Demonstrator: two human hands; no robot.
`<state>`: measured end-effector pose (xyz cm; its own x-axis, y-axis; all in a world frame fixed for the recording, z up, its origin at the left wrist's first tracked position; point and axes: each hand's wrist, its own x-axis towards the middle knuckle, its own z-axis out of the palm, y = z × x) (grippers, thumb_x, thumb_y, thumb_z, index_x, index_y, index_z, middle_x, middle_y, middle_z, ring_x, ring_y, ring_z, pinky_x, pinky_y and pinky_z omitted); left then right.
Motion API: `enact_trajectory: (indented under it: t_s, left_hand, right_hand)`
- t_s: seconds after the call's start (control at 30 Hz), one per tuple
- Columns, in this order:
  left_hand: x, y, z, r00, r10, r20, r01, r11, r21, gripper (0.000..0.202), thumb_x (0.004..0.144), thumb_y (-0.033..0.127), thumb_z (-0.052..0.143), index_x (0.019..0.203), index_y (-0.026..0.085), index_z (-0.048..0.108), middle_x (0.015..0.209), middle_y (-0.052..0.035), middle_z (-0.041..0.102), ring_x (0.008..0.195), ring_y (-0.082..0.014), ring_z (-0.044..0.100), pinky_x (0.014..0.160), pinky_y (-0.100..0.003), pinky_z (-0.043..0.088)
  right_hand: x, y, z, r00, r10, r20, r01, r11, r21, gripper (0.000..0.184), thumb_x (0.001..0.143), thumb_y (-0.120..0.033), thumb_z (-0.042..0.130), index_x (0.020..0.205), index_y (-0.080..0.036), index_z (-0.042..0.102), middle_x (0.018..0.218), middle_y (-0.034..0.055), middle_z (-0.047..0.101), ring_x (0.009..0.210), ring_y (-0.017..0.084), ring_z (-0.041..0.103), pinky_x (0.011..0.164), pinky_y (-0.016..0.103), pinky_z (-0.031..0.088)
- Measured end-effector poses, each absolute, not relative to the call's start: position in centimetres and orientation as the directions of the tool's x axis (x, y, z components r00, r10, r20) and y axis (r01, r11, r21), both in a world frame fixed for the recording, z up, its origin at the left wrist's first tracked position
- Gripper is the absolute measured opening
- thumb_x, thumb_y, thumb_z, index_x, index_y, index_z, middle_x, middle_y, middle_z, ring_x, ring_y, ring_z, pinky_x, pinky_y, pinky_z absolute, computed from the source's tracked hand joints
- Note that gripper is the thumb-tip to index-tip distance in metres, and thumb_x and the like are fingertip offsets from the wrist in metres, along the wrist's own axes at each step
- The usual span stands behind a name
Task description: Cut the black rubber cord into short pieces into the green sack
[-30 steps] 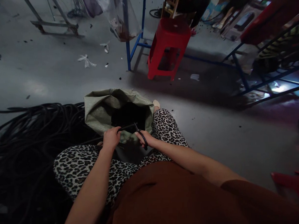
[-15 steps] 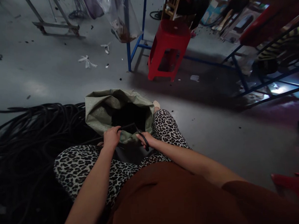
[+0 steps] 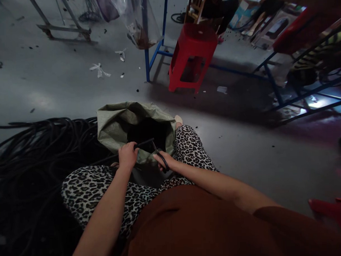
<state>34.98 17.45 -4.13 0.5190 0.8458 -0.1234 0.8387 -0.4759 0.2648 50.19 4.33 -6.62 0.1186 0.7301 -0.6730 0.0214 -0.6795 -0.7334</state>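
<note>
I sit over an open green woven sack [image 3: 114, 124] that stands between my knees, its inside dark. My left hand [image 3: 127, 155] is closed around a black rubber hose [image 3: 144, 143], whose free end pokes out over the sack's mouth. My right hand [image 3: 163, 160] is closed on black-handled scissors [image 3: 159, 157], their blades pointing up at the hose end. The hose runs back under my left hand toward the pile on my left.
A big heap of black hose [image 3: 34, 159] covers the floor at left. A red plastic stool [image 3: 193, 54] stands ahead beside a blue metal frame [image 3: 147, 50] with a hanging plastic bag. Blue racks [image 3: 303, 89] fill the right. Scraps litter the grey floor.
Both hands stay at the sack's mouth. The hose end has pushed a little further out past my left hand, and the scissors have shifted slightly toward it.
</note>
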Motion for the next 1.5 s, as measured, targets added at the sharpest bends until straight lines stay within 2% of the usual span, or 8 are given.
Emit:
enact_trajectory:
  t_s: [0.4,0.83,1.5]
  left_hand:
    - [35.0,17.3,-4.7,0.554,0.824,-0.116,0.811,-0.503,0.3,0.026,0.083,0.027,0.055,0.107,0.019,0.061,0.107,-0.0087,0.067,0.103,-0.0253,0.059,0.089,-0.037,0.041]
    - [34.8,17.1,-5.1,0.606,0.787,-0.117,0.773,-0.547,0.32,0.026,0.082,0.026,0.055,0.106,0.02,0.062,0.105,-0.0081,0.068,0.102,-0.0252,0.059,0.089,-0.037,0.042]
    - [35.0,17.1,-4.9,0.572,0.806,-0.152,0.796,-0.5,0.342,0.028,0.083,0.028,0.053,0.108,0.019,0.063,0.108,-0.0077,0.068,0.103,-0.0237,0.06,0.092,-0.035,0.043]
  right_hand:
    - [50.3,4.6,-6.0,0.132,0.725,-0.676,0.025,-0.684,-0.729,0.023,0.095,-0.038,0.049,0.097,-0.015,0.049,0.049,-0.0062,0.05,0.035,0.009,0.052,0.033,0.015,0.04]
    - [50.7,5.0,-6.0,0.116,0.705,-0.7,0.018,-0.706,-0.708,0.03,0.095,-0.044,0.049,0.1,-0.015,0.049,0.049,-0.0062,0.051,0.034,0.009,0.052,0.032,0.014,0.041]
    - [50.7,5.0,-5.6,0.114,0.693,-0.711,-0.013,-0.715,-0.699,0.028,0.095,-0.042,0.049,0.101,-0.015,0.049,0.048,-0.0062,0.051,0.034,0.009,0.051,0.032,0.014,0.041]
